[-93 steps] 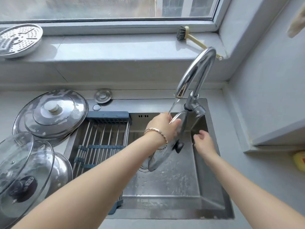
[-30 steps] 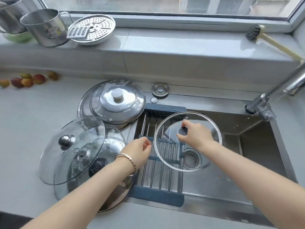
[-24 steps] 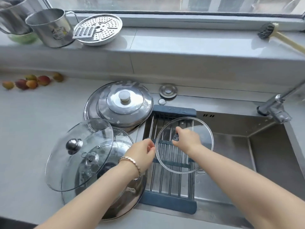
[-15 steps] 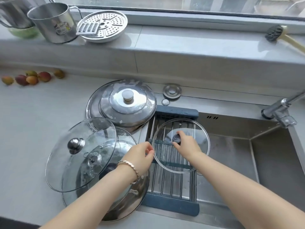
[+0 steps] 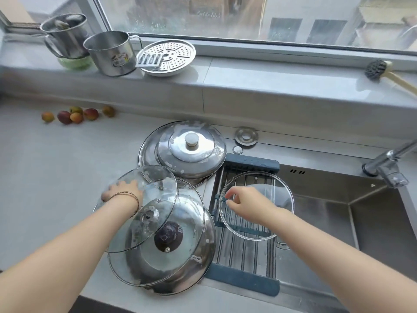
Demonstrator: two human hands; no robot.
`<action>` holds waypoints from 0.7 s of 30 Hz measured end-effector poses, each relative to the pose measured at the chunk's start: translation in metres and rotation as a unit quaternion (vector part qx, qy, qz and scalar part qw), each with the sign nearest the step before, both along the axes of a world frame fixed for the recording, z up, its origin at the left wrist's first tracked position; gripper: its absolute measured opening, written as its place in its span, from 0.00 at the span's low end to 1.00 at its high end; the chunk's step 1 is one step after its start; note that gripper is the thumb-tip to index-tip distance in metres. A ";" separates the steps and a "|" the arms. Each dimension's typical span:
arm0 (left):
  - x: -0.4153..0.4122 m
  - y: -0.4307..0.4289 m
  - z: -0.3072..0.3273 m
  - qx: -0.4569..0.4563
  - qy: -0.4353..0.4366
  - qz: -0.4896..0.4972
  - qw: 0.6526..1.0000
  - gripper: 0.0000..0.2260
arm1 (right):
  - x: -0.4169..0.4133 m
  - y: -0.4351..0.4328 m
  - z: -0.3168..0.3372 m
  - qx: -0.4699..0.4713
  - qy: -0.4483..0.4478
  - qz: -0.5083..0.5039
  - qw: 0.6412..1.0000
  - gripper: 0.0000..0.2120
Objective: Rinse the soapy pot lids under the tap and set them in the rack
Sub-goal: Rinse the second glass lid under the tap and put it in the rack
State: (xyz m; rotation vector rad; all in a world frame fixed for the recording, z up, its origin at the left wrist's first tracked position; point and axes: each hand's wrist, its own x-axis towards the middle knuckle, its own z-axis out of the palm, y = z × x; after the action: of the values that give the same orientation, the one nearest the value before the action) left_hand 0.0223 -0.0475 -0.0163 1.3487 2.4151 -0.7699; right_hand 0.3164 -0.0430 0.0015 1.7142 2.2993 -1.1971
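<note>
A small glass lid (image 5: 281, 201) lies flat on the blue-framed roll-up rack (image 5: 242, 280) over the sink's left part. My right hand (image 5: 244, 203) hovers over that lid with fingers apart, holding nothing. On the counter to the left sits a stack of soapy lids: a tilted glass lid (image 5: 155, 184) on top, a glass lid with a black knob (image 5: 168, 237) under it, and a large steel lid (image 5: 208, 242) at the bottom. My left hand (image 5: 121, 190) grips the far-left rim of the tilted glass lid. Two steel lids (image 5: 191, 152) lie behind. The tap (image 5: 388, 164) is at the right, not running.
The steel sink basin (image 5: 327, 222) opens to the right of the rack. On the windowsill stand two steel mugs (image 5: 110, 53), a perforated steamer plate (image 5: 167, 56) and a dish brush (image 5: 379, 70). Several small fruits (image 5: 74, 114) lie on the counter at far left.
My right hand has set the small glass lid down on the rack and let go of its knob. My left hand has moved left onto the rim of the top glass lid.
</note>
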 end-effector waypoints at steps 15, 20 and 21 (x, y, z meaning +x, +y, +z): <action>0.053 -0.019 0.060 0.204 -0.058 -0.165 0.963 0.09 | 0.023 -0.026 0.005 -0.108 0.205 -0.246 0.941 0.17; 0.158 -0.033 0.092 0.228 -0.138 -0.267 0.926 0.10 | 0.070 -0.027 0.034 -0.313 0.374 -0.408 0.772 0.21; 0.180 -0.036 0.093 0.230 -0.153 -0.291 0.916 0.10 | 0.084 -0.030 0.035 -0.327 0.395 -0.423 0.748 0.21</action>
State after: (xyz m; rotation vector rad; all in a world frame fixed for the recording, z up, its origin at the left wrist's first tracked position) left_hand 0.2027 -0.0836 0.0765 2.2333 2.0162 -0.0589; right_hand 0.3999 -0.0732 0.0369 2.1592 0.7636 -2.8697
